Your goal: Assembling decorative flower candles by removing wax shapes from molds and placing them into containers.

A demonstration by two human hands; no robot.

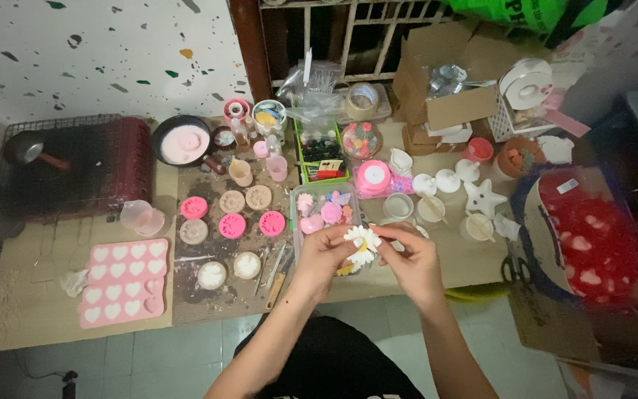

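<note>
Both of my hands meet over the front edge of a low cardboard-covered table (46,310). Between them is a small white daisy-shaped piece (362,242) with a yellow centre. My left hand (325,255) grips it from the left and below. My right hand (410,260) pinches its right side with the fingertips. Just behind the flower lies a clear tray (324,210) with pink, blue and white flower and heart pieces.
A pink heart mould (124,281) lies at front left, with round pink and tan moulds (232,214) beside it. A black pan of pink wax (183,142), cups, a tape roll (363,96), a white star (481,198), boxes and a red bag (592,244) crowd the back and right.
</note>
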